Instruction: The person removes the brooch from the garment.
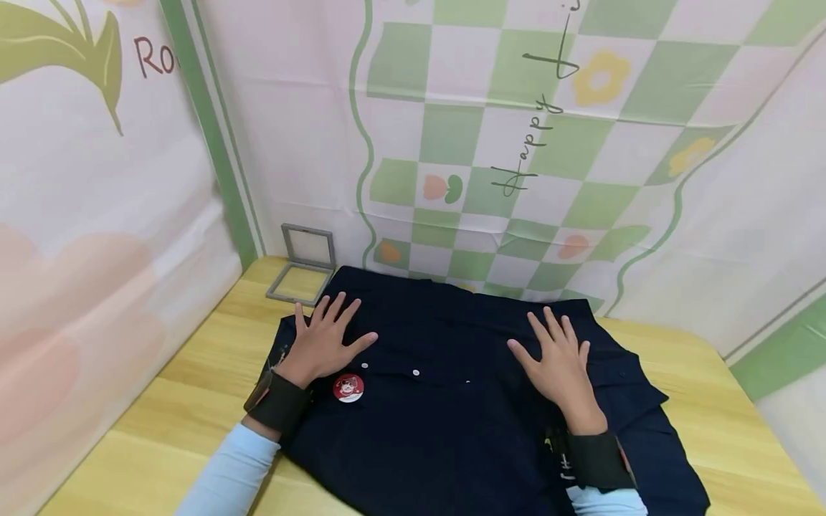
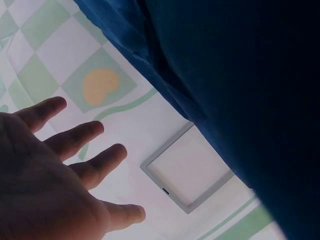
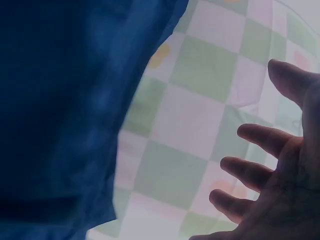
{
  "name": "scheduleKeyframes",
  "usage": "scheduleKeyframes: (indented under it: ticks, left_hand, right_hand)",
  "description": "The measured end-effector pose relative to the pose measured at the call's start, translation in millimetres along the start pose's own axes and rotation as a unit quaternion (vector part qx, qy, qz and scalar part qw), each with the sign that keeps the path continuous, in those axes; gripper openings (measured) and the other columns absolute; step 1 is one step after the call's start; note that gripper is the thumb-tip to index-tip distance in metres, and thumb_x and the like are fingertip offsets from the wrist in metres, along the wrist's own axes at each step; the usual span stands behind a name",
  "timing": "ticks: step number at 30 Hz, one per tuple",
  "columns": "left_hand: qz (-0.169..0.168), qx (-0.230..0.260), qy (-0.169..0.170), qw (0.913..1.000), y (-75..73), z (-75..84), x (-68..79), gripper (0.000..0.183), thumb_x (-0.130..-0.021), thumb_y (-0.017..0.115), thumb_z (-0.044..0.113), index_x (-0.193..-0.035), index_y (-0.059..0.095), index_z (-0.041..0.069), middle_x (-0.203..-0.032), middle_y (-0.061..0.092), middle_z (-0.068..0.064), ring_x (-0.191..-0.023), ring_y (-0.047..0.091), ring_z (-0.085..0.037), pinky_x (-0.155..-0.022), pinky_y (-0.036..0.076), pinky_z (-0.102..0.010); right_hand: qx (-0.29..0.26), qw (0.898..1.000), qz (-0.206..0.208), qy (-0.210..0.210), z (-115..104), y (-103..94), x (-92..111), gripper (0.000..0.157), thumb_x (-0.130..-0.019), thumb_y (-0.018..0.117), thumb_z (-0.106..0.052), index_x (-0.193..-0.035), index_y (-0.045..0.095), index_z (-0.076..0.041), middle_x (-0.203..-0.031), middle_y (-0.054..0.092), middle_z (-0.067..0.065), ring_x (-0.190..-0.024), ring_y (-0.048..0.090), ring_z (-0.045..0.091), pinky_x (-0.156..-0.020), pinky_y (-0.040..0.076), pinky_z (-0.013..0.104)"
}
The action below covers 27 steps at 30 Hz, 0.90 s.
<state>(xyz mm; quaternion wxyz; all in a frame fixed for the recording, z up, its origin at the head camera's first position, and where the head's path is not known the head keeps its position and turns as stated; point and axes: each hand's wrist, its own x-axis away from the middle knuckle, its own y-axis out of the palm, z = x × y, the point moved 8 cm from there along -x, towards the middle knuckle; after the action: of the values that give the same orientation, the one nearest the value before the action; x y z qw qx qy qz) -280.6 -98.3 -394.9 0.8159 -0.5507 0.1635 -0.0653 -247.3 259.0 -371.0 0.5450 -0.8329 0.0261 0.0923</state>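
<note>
A dark navy button-up shirt [image 1: 426, 430] is spread on the table, with small white buttons along its middle and a round red badge [image 1: 348, 388] pinned on it. Over its left part is my left hand [image 1: 323, 345], palm down with fingers spread straight. My right hand [image 1: 558, 365] is over the right part in the same way, fingers fanned out. Both wrist views show a gap between the palm and the shirt's dark cloth [image 2: 240, 70], and neither hand grips anything. In the right wrist view, the shirt's edge [image 3: 112, 125] runs beside the right fingers.
A grey hinged frame [image 1: 300, 266] stands propped at the table's back left, close to the shirt's upper corner. Behind the wooden table [image 1: 187, 387] hangs a checkered green and white cloth [image 1: 452, 136], and another printed cloth [image 1: 116, 272] borders the left side.
</note>
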Motion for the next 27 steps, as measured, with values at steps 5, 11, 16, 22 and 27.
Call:
scheduleKeyframes:
  ticks: [5, 11, 16, 22, 27]
  left_hand:
    - [0.002, -0.012, 0.002, 0.9999, -1.4, -0.6, 3.1, 0.075, -0.094, 0.053, 0.058, -0.154, 0.034, 0.017, -0.161, 0.025, -0.018, -0.147, 0.022, -0.045, -0.116, -0.005, -0.067]
    - [-0.024, 0.01, 0.005, 0.9997, -9.2, -2.3, 2.0, 0.074, -0.096, 0.051, 0.057, -0.155, 0.031, 0.017, -0.162, 0.022, -0.019, -0.147, 0.021, -0.046, -0.116, -0.006, -0.068]
    - [-0.026, 0.02, -0.009, 0.9994, -26.1, -5.6, 1.3, 0.076, -0.096, 0.052, 0.057, -0.156, 0.027, 0.018, -0.162, 0.02, -0.018, -0.148, 0.019, -0.044, -0.117, -0.006, -0.066]
    - [-0.021, 0.024, 0.05, 0.9982, -32.7, 4.4, 8.7, 0.071, -0.094, 0.06, 0.051, -0.152, 0.038, 0.017, -0.157, 0.032, -0.019, -0.142, 0.033, -0.044, -0.117, 0.012, -0.066]
    - [-0.031, 0.012, 0.128, 0.9912, -28.3, 13.2, 24.7, 0.059, -0.093, 0.065, 0.043, -0.142, 0.053, 0.011, -0.144, 0.05, -0.019, -0.131, 0.05, -0.039, -0.107, 0.038, -0.061]
  right_hand:
    - [0.002, 1.0, -0.002, 0.003, 6.2, 10.9, 2.3, 0.077, -0.096, 0.055, -0.052, -0.154, 0.03, -0.008, -0.161, 0.014, 0.025, -0.148, 0.003, 0.05, -0.107, -0.001, 0.079]
    - [-0.002, 1.0, -0.002, -0.008, -0.2, 15.8, 0.8, 0.076, -0.096, 0.056, -0.051, -0.154, 0.031, -0.009, -0.161, 0.016, 0.025, -0.148, 0.004, 0.05, -0.108, -0.001, 0.078]
    - [0.002, 1.0, -0.002, -0.018, -3.3, 20.8, -1.3, 0.075, -0.096, 0.057, -0.051, -0.153, 0.032, -0.009, -0.161, 0.017, 0.024, -0.149, 0.005, 0.049, -0.109, -0.001, 0.077]
    - [0.002, 0.999, -0.013, -0.038, -10.1, 30.9, -1.7, 0.075, -0.095, 0.058, -0.05, -0.153, 0.034, -0.008, -0.161, 0.017, 0.024, -0.148, 0.006, 0.049, -0.112, 0.0, 0.074]
    - [0.008, 0.999, -0.019, -0.047, -14.5, 35.1, -2.2, 0.073, -0.095, 0.06, -0.048, -0.151, 0.036, -0.008, -0.16, 0.019, 0.024, -0.148, 0.008, 0.05, -0.112, 0.001, 0.074]
